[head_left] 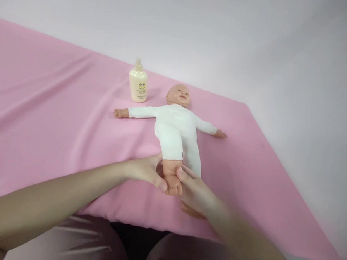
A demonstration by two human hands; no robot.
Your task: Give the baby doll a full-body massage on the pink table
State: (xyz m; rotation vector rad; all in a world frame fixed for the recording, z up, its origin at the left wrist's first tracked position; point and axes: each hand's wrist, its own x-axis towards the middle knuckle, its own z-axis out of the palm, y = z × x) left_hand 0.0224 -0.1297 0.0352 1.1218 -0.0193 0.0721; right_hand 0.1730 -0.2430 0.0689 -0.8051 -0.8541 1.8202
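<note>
A baby doll [176, 124] with a white cloth body lies on its back on the pink cloth, head away from me and arms spread wide. My left hand [150, 170] cups the foot and ankle of its raised leg from the left, thumb beside the toes. From the right, my right hand [194, 187] holds the same leg, with the thumb on the ankle. Most fingers of both hands are hidden behind that leg. The doll's other foot [191, 210] shows partly under my right hand.
A cream pump bottle [138, 83] with a printed label stands upright beyond the doll's outstretched arm, left of its head. The pink cloth [46, 111] covers the table, with several folds at the left. Its near edge hangs by my knees, and a white surface lies behind it.
</note>
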